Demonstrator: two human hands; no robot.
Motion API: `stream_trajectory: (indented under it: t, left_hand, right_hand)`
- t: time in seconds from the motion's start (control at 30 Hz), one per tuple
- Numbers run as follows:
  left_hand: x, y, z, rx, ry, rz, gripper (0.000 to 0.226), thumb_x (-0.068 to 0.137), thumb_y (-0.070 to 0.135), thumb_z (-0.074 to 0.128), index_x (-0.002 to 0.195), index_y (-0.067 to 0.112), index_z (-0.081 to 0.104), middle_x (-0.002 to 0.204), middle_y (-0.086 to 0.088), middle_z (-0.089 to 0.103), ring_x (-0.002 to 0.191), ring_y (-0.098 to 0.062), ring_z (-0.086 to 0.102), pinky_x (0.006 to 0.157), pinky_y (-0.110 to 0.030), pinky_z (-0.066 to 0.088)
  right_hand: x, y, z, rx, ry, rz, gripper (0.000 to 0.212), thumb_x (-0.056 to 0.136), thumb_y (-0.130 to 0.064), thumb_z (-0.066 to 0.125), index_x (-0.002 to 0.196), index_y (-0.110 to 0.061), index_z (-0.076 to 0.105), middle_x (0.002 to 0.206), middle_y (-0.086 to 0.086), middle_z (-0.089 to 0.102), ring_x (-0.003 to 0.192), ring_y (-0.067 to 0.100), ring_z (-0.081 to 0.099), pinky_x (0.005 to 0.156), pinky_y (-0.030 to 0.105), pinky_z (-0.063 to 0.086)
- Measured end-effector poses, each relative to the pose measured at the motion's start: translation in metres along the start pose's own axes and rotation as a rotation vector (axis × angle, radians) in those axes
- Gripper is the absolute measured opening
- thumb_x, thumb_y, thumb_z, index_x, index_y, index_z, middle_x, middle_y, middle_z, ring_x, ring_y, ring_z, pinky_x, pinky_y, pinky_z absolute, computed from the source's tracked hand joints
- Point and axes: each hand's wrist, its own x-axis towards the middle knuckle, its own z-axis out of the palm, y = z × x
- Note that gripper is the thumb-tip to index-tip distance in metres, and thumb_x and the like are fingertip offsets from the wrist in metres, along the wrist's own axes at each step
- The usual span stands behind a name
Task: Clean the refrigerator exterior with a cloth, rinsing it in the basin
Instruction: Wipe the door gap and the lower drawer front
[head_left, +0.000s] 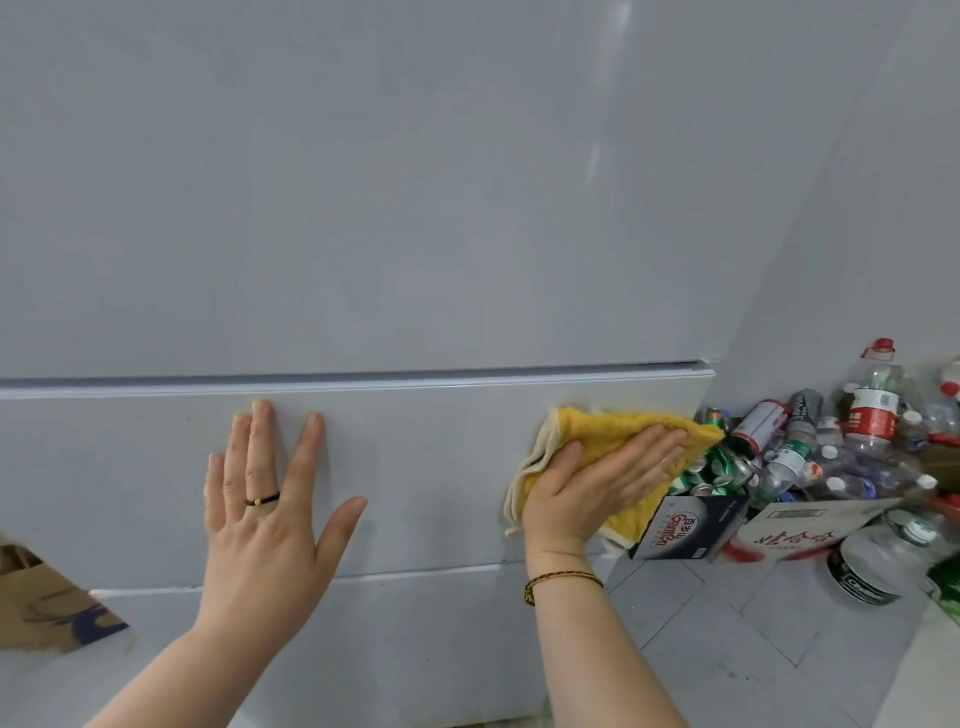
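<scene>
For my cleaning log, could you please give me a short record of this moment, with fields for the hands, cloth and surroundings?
Left hand: flat, fingers spread, pressed on the refrigerator, on its middle panel
Right hand: flat, pressing the yellow cloth against the same panel, near its right edge
Cloth: folded, pale edging
Basin: not in view
Surroundings: boxes of cans and plastic bottles on the tiled floor at right; cardboard at lower left
</scene>
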Motion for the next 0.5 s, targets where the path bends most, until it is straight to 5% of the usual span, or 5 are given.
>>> stream_trajectory:
  t: [0.13,0.3,0.43,0.5]
  left_hand:
    - [0.000,-0.004,0.002,0.037,-0.004,0.020,0.070,0.090,0.061,0.010,0.136,0.011,0.027,0.145,-0.017,0.007,0.135,-0.026,-0.002,0.111,-0.027,-0.011]
    - [-0.001,-0.016,0.005,0.084,0.019,0.100,0.064,0.090,0.061,0.010,0.139,0.020,0.019,0.153,-0.006,-0.007,0.141,-0.010,-0.016,0.113,-0.032,-0.010]
    - [-0.004,-0.025,0.010,0.092,0.057,0.189,0.062,0.091,0.059,0.011,0.145,0.029,0.006,0.153,0.005,-0.017,0.141,-0.012,-0.014,0.114,-0.034,-0.009]
    - [-0.004,-0.027,0.012,0.095,0.052,0.201,0.062,0.092,0.058,0.011,0.144,0.025,0.014,0.153,0.005,-0.017,0.141,-0.013,-0.014,0.114,-0.035,-0.009]
  right_hand:
    - [0.042,-0.029,0.005,0.016,0.137,0.048,0.078,0.095,-0.054,0.015,0.137,0.011,0.020,0.142,0.037,0.023,0.134,0.034,0.008,0.113,0.023,-0.005]
    - [-0.012,-0.002,0.003,-0.018,-0.007,0.051,0.071,0.094,-0.056,0.012,0.146,-0.009,0.005,0.154,0.012,0.006,0.141,0.006,-0.008,0.116,0.027,-0.003]
    - [-0.074,0.002,0.006,0.065,-0.025,0.545,0.094,0.087,-0.067,0.008,0.141,0.010,0.010,0.150,0.022,0.007,0.138,0.023,0.002,0.110,0.021,-0.004]
    - [-0.074,-0.002,0.013,0.092,0.030,0.736,0.085,0.088,-0.058,0.013,0.142,0.008,0.007,0.152,0.021,0.003,0.142,0.026,0.001,0.110,0.020,-0.005]
